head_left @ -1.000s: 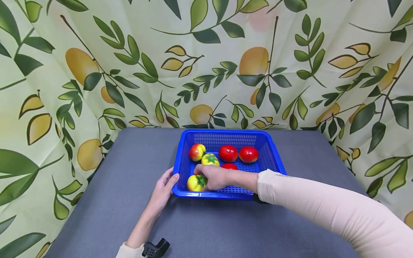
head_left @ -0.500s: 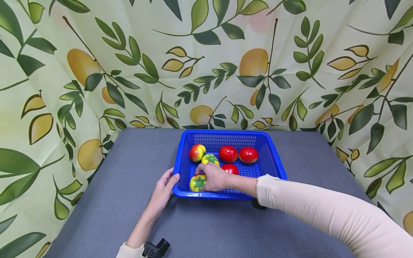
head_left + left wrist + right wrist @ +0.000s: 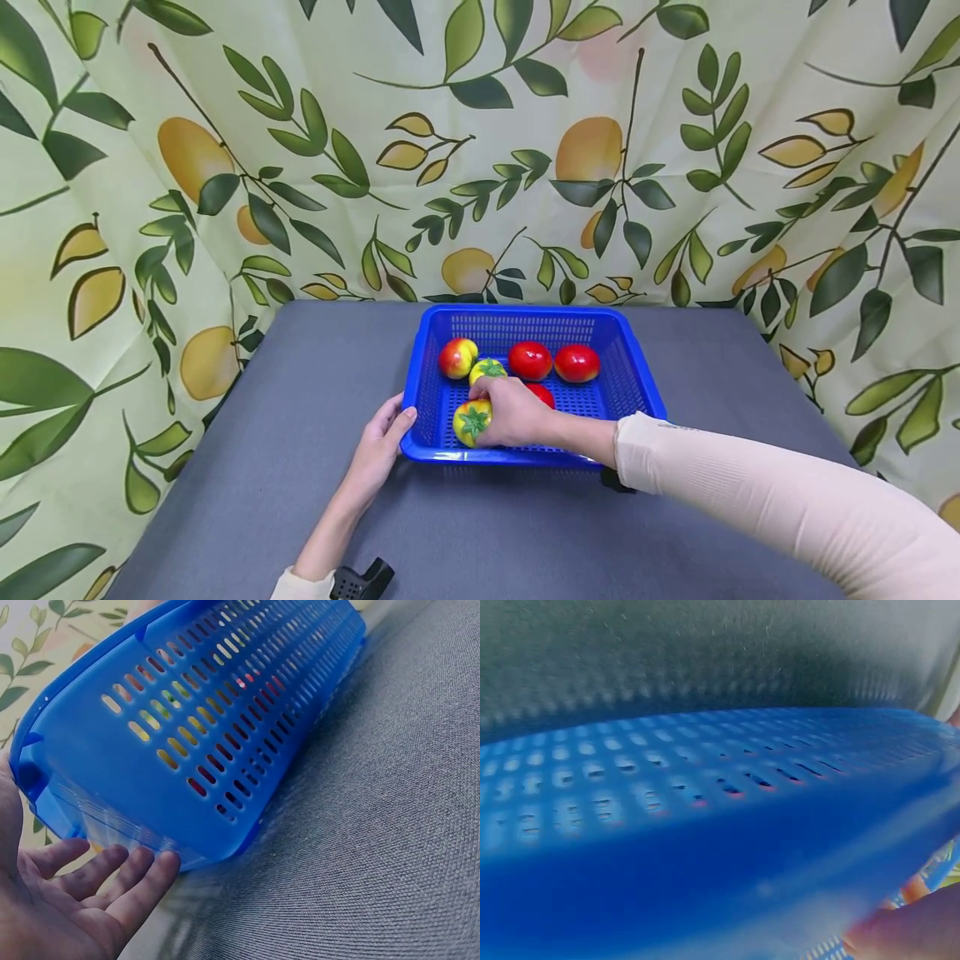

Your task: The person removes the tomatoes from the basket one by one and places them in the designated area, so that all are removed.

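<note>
A yellow-and-red tomato (image 3: 471,423) with a green star-shaped calyx is gripped by my right hand (image 3: 517,412), low in the front left part of the blue basket (image 3: 525,310). Behind it another yellow tomato (image 3: 487,368) is partly covered by that hand. My left hand (image 3: 380,437) holds the basket's front left corner, thumb over the rim; in the left wrist view its fingers (image 3: 139,881) lie against the outer end wall. Mostly the basket's slotted side wall (image 3: 705,847) fills the right wrist view, with part of the right hand (image 3: 915,922) at the lower right.
A red-and-yellow peach-like fruit (image 3: 458,358) lies at the basket's back left. Two red fruits (image 3: 530,361) sit side by side at the back, and a third red fruit (image 3: 542,395) is partly behind the right hand. Grey cloth (image 3: 315,367) covers the table before a leaf-print curtain.
My right hand has moved slightly right inside the basket, bringing the tomato with it and turning its calyx more toward the head camera. The left hand stays at the corner.
</note>
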The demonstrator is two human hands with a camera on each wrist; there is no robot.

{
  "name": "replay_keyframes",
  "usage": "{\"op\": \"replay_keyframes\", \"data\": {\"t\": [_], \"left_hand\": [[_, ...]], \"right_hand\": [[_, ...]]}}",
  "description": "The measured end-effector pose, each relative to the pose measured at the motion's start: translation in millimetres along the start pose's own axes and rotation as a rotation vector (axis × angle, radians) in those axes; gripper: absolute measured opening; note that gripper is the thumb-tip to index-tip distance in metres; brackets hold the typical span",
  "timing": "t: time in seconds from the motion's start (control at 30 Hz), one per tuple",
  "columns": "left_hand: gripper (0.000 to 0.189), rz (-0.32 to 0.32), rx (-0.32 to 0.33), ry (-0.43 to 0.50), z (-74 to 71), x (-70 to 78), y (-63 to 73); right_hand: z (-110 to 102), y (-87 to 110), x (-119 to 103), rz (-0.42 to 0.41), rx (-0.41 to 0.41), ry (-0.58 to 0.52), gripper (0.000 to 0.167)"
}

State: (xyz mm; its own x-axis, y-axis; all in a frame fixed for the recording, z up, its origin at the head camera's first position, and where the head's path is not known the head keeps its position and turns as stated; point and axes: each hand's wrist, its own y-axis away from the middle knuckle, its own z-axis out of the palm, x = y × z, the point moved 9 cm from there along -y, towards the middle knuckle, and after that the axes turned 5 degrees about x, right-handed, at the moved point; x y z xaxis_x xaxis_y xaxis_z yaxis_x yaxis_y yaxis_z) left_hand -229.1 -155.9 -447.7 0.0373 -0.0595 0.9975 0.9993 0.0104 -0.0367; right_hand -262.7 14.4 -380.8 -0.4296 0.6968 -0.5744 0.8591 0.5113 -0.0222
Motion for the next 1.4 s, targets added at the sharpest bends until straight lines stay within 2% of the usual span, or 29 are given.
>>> {"op": "replay_keyframes", "data": {"t": [0.2,0.33,0.57,0.7,0.9,1.03,1.2,1.4], "left_hand": [[0.048,-0.012,-0.017,0.026,2.9,-3.3,0.1],[0.049,-0.015,-0.015,0.020,2.2,-4.8,0.4],[0.048,-0.011,-0.007,0.028,0.7,-5.5,-0.1],[0.047,-0.010,-0.003,0.044,0.6,-5.9,-0.3],[0.048,-0.009,0.006,0.026,-1.2,-5.5,2.1],[0.047,-0.004,0.006,0.011,-1.4,-4.1,2.1],[0.047,0.001,0.002,0.008,-0.9,-1.9,0.8],[0.047,0.001,0.002,0.013,-1.5,-0.8,0.1]], "right_hand": [[-26.7,14.9,19.1,0.043,0.112,-0.078,0.053],[-43.1,26.9,34.8,0.091,0.135,-0.121,0.054],[-71.6,46.8,50.6,0.110,0.153,-0.193,0.057],[-86.7,57.1,60.3,0.147,0.181,-0.234,0.058],[-100.1,71.3,75.6,0.227,0.209,-0.305,0.063],[-110.7,78.0,79.9,0.240,0.234,-0.353,0.065],[-128.1,85.8,85.8,0.235,0.268,-0.349,0.065],[-137.3,97.7,98.8,0.238,0.290,-0.329,0.066]]}}
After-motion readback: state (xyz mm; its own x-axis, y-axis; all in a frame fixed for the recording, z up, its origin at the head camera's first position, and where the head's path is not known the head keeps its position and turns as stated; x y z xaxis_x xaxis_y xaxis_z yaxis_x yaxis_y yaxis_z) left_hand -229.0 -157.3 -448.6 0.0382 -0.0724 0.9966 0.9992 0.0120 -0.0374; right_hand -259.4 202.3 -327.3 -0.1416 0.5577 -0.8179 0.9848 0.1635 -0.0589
